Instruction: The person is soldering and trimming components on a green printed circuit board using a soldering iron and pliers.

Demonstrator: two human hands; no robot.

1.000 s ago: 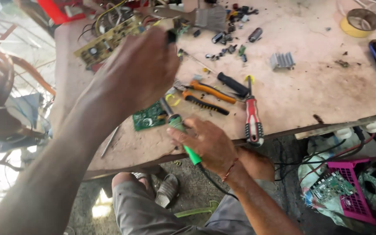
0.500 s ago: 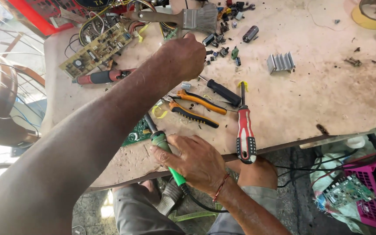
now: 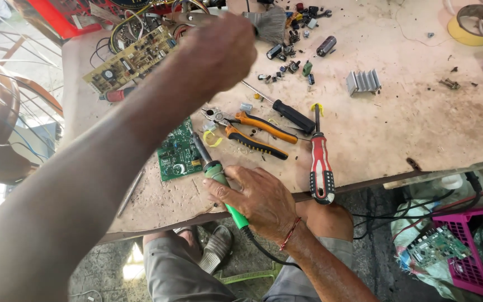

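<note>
My left hand point(image 3: 219, 50) reaches far across the table, its back toward me and its fingers curled over the handle of a paint brush point(image 3: 269, 25) with grey bristles. My right hand point(image 3: 258, 201) sits at the table's near edge and grips a green-handled soldering iron point(image 3: 213, 170). The iron's tip points up and left, over a small green circuit board point(image 3: 175, 152). A black cord runs from the iron down past my wrist.
Orange-handled pliers point(image 3: 252, 134), a black screwdriver point(image 3: 292, 114) and a red screwdriver point(image 3: 321, 168) lie right of the board. At the back are a tan circuit board point(image 3: 132, 59), loose capacitors point(image 3: 326, 45), a heatsink point(image 3: 363, 81) and a tape roll point(image 3: 479, 22). A pink crate point(image 3: 465, 263) stands on the floor.
My left hand has moved up and away across the table onto the brush handle. My right hand has kept its grip on the soldering iron by the green board.
</note>
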